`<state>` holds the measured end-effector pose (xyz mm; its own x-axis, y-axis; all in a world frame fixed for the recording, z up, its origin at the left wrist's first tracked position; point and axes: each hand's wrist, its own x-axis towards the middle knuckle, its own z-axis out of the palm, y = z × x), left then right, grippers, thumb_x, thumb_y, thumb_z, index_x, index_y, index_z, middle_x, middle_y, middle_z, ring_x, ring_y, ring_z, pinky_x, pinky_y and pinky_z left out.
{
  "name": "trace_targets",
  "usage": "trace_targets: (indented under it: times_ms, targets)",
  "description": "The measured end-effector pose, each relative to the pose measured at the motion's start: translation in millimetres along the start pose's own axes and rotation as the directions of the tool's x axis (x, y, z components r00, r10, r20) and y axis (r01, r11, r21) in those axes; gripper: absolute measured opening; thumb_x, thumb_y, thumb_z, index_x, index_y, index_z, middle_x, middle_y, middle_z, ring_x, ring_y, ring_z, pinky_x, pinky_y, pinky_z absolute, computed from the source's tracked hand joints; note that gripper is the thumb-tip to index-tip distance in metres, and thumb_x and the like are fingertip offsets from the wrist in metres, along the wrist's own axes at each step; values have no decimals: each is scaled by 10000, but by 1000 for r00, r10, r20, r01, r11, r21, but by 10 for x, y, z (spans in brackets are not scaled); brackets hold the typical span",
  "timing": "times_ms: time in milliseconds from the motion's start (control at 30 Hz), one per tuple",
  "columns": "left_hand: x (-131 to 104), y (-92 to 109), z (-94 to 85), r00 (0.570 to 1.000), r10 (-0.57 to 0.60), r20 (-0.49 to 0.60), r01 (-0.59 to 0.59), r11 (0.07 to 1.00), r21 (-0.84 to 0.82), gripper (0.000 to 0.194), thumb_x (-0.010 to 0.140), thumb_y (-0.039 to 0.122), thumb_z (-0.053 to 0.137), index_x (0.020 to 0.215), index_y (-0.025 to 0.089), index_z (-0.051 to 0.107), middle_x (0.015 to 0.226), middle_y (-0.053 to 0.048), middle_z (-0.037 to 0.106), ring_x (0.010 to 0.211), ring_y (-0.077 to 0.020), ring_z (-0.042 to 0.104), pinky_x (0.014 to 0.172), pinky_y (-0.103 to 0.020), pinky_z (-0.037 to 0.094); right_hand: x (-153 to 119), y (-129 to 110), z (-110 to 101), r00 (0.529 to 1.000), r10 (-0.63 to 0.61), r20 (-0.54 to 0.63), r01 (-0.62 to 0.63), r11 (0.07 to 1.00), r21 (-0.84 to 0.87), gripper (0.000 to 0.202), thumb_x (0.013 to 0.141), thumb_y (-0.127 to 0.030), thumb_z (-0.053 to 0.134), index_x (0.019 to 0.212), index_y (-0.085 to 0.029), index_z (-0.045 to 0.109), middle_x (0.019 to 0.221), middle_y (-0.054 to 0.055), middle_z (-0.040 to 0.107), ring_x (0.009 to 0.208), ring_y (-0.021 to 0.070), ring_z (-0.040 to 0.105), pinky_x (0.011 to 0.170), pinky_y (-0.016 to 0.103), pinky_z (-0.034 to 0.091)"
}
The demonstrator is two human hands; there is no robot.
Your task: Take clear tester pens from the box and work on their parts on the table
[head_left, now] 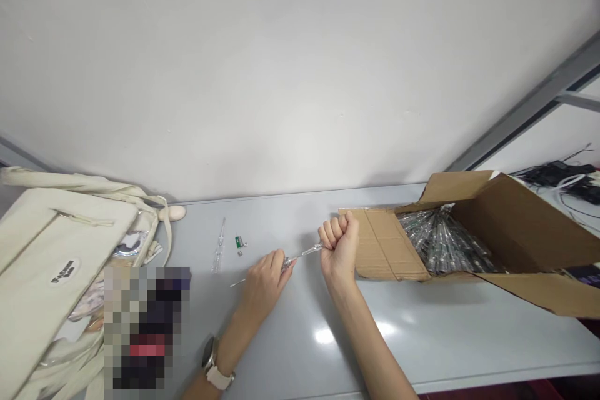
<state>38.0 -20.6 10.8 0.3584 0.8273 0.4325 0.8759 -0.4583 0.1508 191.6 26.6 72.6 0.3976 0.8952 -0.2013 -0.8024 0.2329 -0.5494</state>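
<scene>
My left hand (pixel 266 278), with a watch on the wrist, is closed around a clear plastic tool, mostly hidden by the fingers. A thin metal shaft (pixel 237 282) sticks out on its left side. My right hand (pixel 338 247) makes a fist round a clear-handled screwdriver (pixel 313 250), whose thin shaft points left and reaches the piece in my left hand. Whether the two are joined there, I cannot tell. Left of my hands, clear plastic parts (pixel 218 251) lie on the grey table (pixel 290 325), beside a small green circuit board (pixel 239 242) and a tiny metal piece (pixel 240 254).
At the right stands an open cardboard box (pixel 384 244), holding many clear, slender tools (pixel 443 244). A cream bag (pixel 56 262) and a pixelated patch occupy the left. Black cables (pixel 557 181) lie behind the box. The wall (pixel 300 75) rises along the table's back edge.
</scene>
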Motion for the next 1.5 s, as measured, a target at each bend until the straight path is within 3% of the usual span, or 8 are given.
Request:
trace_targets:
  times_ms: [200, 433, 700, 800, 1000, 1200, 1367, 1500]
  targets:
    - [58, -1, -113, 952, -102, 290, 187, 941, -282, 327, 997, 415, 356, 739, 215, 363, 590, 60, 397, 513, -104, 361, 527, -246, 234, 25, -29, -28, 997, 41, 67, -44, 998, 41, 482, 878, -288, 552, 577, -213, 183, 471, -114, 102, 430, 69, 11, 345, 209, 89]
    - [184, -155, -332, 762, 16, 647, 451, 705, -548, 421, 953, 523, 382, 698, 211, 259, 618, 66, 249, 559, -95, 247, 532, -252, 213, 6, -52, -22, 979, 113, 171, -124, 991, 58, 493, 885, -300, 541, 572, -209, 170, 461, -110, 100, 426, 69, -6, 333, 201, 89]
    - [246, -350, -413, 516, 351, 782, 671, 401, -623, 458, 897, 627, 453, 739, 204, 375, 621, 66, 282, 544, -84, 236, 494, -253, 198, 28, -56, -27, 900, 270, 343, -319, 943, 92, 495, 889, -293, 531, 572, -213, 159, 447, -107, 88, 404, 66, 0, 321, 191, 79]
    - [206, -352, -401, 461, 447, 767, 768, 231, -597, 460, 873, 634, 505, 756, 208, 379, 582, 82, 280, 497, -68, 201, 464, -253, 153, 64, -45, -61, 853, 300, 428, -369, 926, 86, 499, 902, -309, 518, 576, -218, 152, 445, -108, 85, 393, 68, 7, 318, 189, 95]
    - [165, -263, -355, 464, 510, 725, 833, 28, -553, 389, 887, 574, 548, 951, 235, 367, 575, 111, 255, 470, -57, 114, 460, -259, 69, 208, -48, -97, 764, 358, 537, -415, 910, -15, 445, 933, -324, 476, 582, -224, 220, 433, -113, 101, 377, 72, 6, 317, 187, 111]
    - [187, -241, -337, 573, 353, 740, 793, -9, -609, 404, 899, 597, 504, 899, 236, 323, 656, 91, 304, 502, -55, 149, 465, -243, 90, 326, -134, -50, 817, 292, 498, -125, 932, -341, 278, 899, -380, 455, 674, -221, 417, 550, -55, 375, 462, 95, 355, 485, 217, 361]
    - [191, -231, -336, 606, 255, 754, 774, 29, -632, 413, 896, 600, 501, 865, 231, 318, 746, 69, 380, 518, -46, 185, 475, -239, 113, 383, -236, -80, 882, 149, 447, 250, 657, -711, 325, 903, -356, 418, 613, -210, 399, 588, -34, 358, 538, 113, 334, 489, 230, 277]
    - [195, -215, -360, 605, 218, 766, 778, 40, -627, 421, 899, 608, 488, 837, 218, 341, 723, 69, 357, 522, -47, 183, 486, -249, 118, 387, -317, -97, 889, 141, 436, 286, 573, -768, 390, 907, -460, 467, 614, -212, 395, 556, -56, 289, 496, 96, 264, 458, 226, 203]
